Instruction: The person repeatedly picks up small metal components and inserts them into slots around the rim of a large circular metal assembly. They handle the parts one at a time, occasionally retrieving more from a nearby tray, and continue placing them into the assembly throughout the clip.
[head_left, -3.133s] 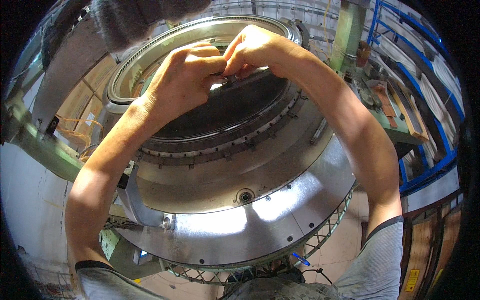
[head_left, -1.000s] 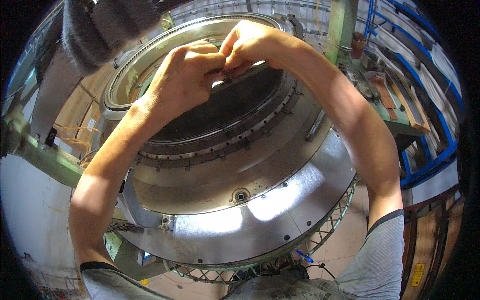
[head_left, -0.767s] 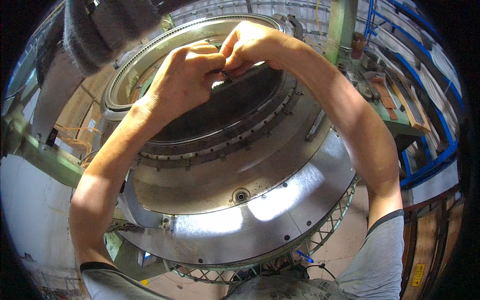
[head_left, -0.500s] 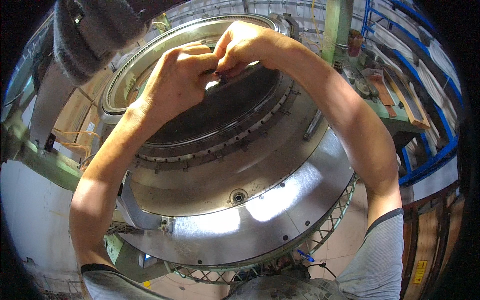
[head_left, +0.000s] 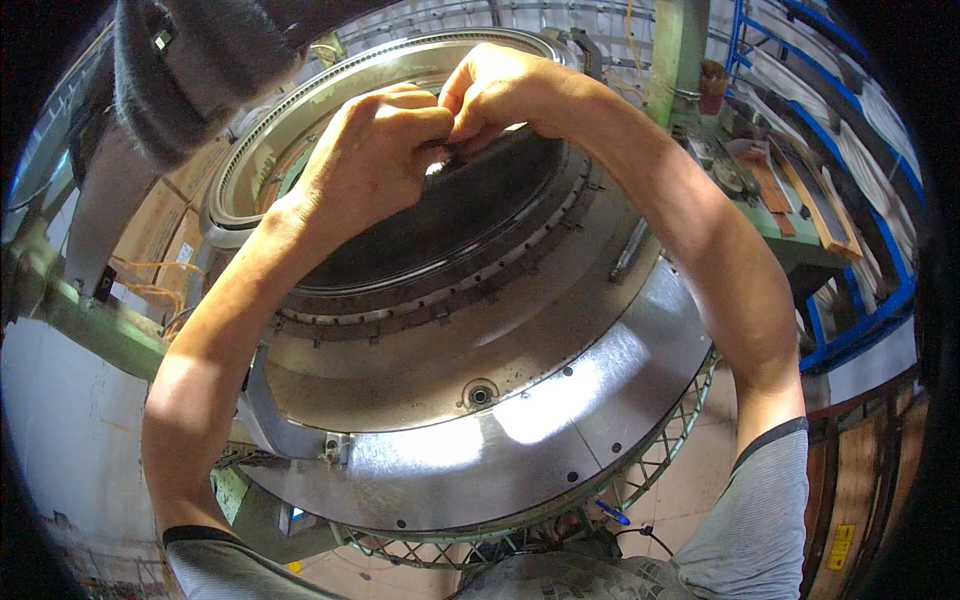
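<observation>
Both my arms reach forward over a large round metal casing [head_left: 440, 395] with a dark inner opening. My left hand [head_left: 375, 150] and my right hand [head_left: 500, 95] meet above that opening, fingers curled and touching one another. Something small and dark shows just under the fingertips; its kind is too hidden to tell. Behind the hands runs the casing's upper ring [head_left: 235, 185], lined with small holes along its rim. Around the front lies a shiny flat flange [head_left: 520, 400] with several bolt holes.
A padded grey part [head_left: 200, 80] hangs at the upper left. Green bench [head_left: 790, 225] at right carries wooden strips and tools. Blue racking [head_left: 860, 340] stands beyond it. A green lattice frame [head_left: 660, 450] runs under the flange, with a blue pen-like item [head_left: 611, 513] near it.
Both hands have shifted slightly to the right, still together with their fingers curled. Otherwise the scene looks much the same.
</observation>
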